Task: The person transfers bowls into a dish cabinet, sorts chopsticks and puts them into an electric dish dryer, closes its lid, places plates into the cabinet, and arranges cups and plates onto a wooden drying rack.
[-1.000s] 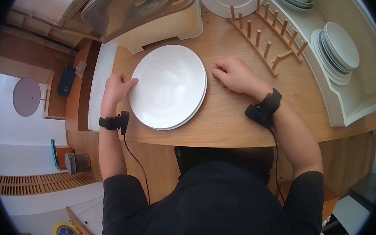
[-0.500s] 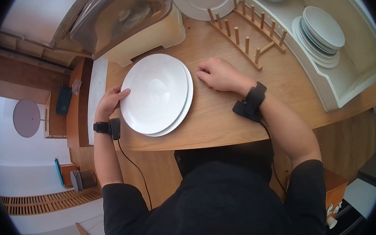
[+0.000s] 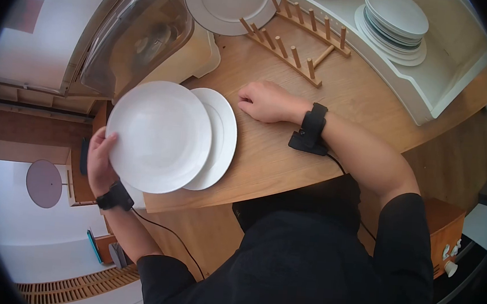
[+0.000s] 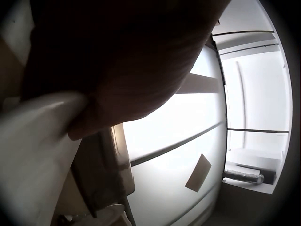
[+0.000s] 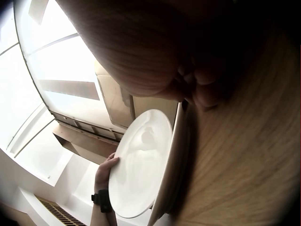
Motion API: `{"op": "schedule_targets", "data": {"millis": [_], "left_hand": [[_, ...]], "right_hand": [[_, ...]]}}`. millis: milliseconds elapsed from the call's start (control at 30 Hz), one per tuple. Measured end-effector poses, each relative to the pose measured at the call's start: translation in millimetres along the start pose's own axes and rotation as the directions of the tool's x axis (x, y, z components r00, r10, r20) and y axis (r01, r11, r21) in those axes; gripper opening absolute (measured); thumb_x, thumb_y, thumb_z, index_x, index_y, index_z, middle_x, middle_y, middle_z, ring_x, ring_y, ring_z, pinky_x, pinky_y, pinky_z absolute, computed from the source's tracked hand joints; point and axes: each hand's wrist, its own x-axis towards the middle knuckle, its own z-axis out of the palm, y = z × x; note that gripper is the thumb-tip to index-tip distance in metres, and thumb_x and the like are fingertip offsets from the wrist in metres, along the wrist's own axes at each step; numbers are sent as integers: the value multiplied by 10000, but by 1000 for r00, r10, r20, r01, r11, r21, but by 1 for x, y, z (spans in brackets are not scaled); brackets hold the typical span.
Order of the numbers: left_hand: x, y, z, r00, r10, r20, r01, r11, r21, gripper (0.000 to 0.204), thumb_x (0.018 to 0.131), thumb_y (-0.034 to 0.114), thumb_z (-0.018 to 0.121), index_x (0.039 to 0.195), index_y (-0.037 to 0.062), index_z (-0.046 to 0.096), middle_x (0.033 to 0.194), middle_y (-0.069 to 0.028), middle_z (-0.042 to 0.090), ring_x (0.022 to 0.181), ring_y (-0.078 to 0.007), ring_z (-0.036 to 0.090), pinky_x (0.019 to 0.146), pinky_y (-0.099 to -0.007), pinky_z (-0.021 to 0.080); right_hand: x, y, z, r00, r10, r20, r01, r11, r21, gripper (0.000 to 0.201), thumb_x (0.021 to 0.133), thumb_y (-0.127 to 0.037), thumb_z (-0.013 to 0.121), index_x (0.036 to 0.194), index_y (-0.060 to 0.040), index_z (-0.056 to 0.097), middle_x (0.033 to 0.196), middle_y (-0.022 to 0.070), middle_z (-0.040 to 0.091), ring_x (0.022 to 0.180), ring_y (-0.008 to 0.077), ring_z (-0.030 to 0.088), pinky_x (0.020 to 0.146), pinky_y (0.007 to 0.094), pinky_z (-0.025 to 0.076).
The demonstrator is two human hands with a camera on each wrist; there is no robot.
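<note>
My left hand (image 3: 101,161) pinches the left rim of a white plate (image 3: 158,139), thumb on top. That plate is tilted and overlaps a second white plate (image 3: 222,142) on the table. In the left wrist view, the hand (image 4: 136,70) is dark against the rim of the held plate (image 4: 33,146). The right wrist view shows the held plate (image 5: 141,165) raised at a slant, the left hand (image 5: 106,172) at its edge. My right hand (image 3: 271,101) rests on the tabletop right of the plates, loosely curled and holding nothing.
A wooden dish rack (image 3: 291,56) stands behind my right hand, beside a large plate (image 3: 229,5). A bin with a clear lid (image 3: 141,35) is at the back left. Stacked dishes (image 3: 397,21) sit in a pale tray (image 3: 416,97) at the right.
My left hand has drawn the top plate leftward and up off the other, baring more of the lower plate. My right hand still rests on the table. The head view has shifted.
</note>
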Motion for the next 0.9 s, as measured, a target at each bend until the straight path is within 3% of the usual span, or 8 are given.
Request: {"op": "schedule_targets", "data": {"millis": [100, 167, 200, 333, 567, 633, 733, 900], "left_hand": [[-13, 44, 18, 989, 142, -36, -139, 988, 62, 210, 952, 102, 646, 1127, -14, 632, 965, -86, 724, 827, -148, 701, 782, -258, 559], [-13, 73, 30, 866, 449, -220, -380, 877, 293, 165, 969, 150, 663, 1041, 2, 653, 890, -31, 685, 764, -101, 629, 732, -225, 491], [-11, 86, 37, 866, 449, -222, -380, 877, 293, 165, 969, 150, 663, 1041, 2, 653, 890, -31, 685, 764, -101, 629, 732, -225, 491], [11, 129, 108, 556, 827, -83, -674, 508, 537, 260, 998, 192, 675, 806, 56, 564, 728, 59, 532, 664, -25, 439, 607, -187, 350], [105, 148, 186, 411, 904, 116, -811, 305, 500, 319, 1000, 192, 669, 773, 33, 509, 670, 60, 446, 668, -9, 381, 567, -202, 327], [129, 147, 206, 334, 924, 186, -840, 202, 504, 246, 989, 191, 676, 851, 2, 601, 672, 36, 519, 646, -17, 433, 569, -209, 365], [139, 149, 242, 309, 929, 204, -776, 122, 619, 298, 964, 197, 686, 804, 0, 529, 621, -73, 407, 631, -100, 351, 560, -268, 379], [174, 144, 265, 276, 912, 305, -821, 59, 567, 345, 950, 216, 685, 786, -1, 472, 645, -97, 338, 624, -122, 308, 540, -292, 358]], "right_hand": [[0, 0, 0, 1000, 16, 5, -16, 999, 30, 253, 939, -205, 590, 809, 5, 645, 748, 202, 659, 720, 388, 631, 691, 470, 494], [0, 2, 2, 1000, -8, -15, 8, 1000, 19, 252, 938, -205, 589, 810, 5, 644, 751, 204, 660, 722, 391, 630, 689, 472, 493], [1, 3, 3, 999, -33, -35, 33, 999, 6, 250, 937, -204, 588, 811, 5, 644, 754, 206, 660, 723, 394, 628, 687, 474, 492], [2, 4, 4, 998, -42, -41, 43, 999, 12, 251, 936, -205, 586, 813, 6, 645, 760, 207, 660, 733, 400, 628, 693, 475, 492], [2, 7, 7, 998, -43, -34, 43, 999, 4, 230, 926, -184, 573, 831, 14, 643, 839, 212, 669, 803, 404, 630, 734, 472, 496], [1, 6, 6, 998, -49, -40, 49, 999, -12, 228, 924, -182, 570, 834, 14, 643, 855, 214, 670, 815, 406, 630, 741, 474, 497], [0, 4, 5, 999, -48, -27, 47, 998, -36, 233, 927, -187, 568, 835, 12, 645, 862, 212, 673, 828, 409, 634, 757, 479, 502], [-1, 4, 7, 998, -59, -28, 58, 998, -35, 231, 928, -187, 573, 831, 10, 645, 852, 212, 669, 833, 411, 637, 761, 488, 504]]}}
